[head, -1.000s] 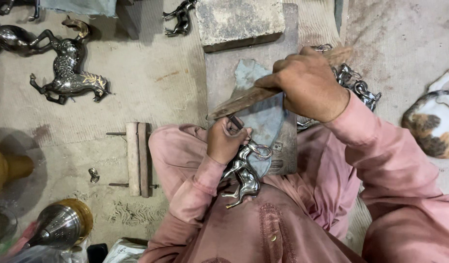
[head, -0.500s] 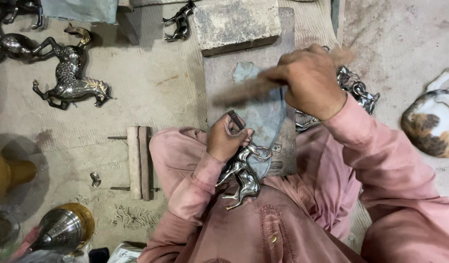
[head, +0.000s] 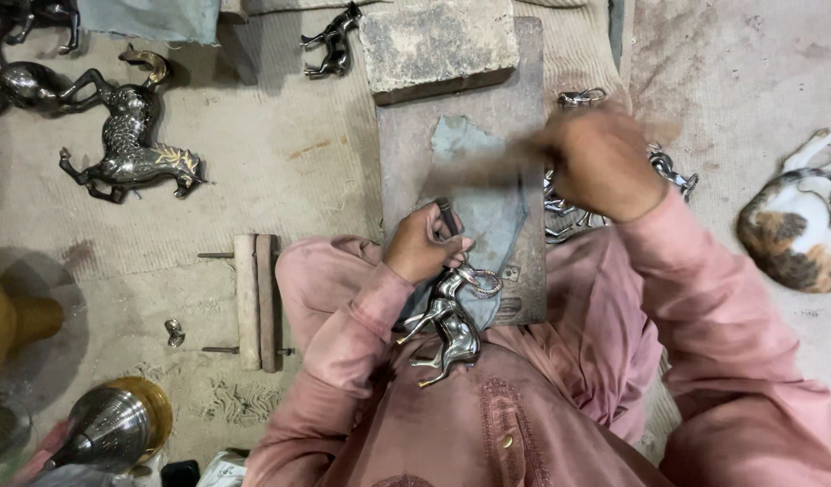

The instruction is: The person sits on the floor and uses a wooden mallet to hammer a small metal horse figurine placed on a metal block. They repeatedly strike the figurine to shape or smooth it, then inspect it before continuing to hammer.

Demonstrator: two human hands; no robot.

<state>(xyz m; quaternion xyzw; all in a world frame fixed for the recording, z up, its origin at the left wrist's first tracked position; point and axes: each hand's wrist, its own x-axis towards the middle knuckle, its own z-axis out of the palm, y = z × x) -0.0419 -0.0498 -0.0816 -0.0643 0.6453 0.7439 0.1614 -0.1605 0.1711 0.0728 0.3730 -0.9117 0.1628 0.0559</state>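
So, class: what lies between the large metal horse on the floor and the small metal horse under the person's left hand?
In the head view, between the large metal horse and the small metal horse under the left hand lie bare mat and two wooden sticks.

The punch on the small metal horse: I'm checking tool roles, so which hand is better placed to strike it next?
Right. The right hand is raised with a blurred mallet above the punch; the left hand is busy holding the punch on the horse.
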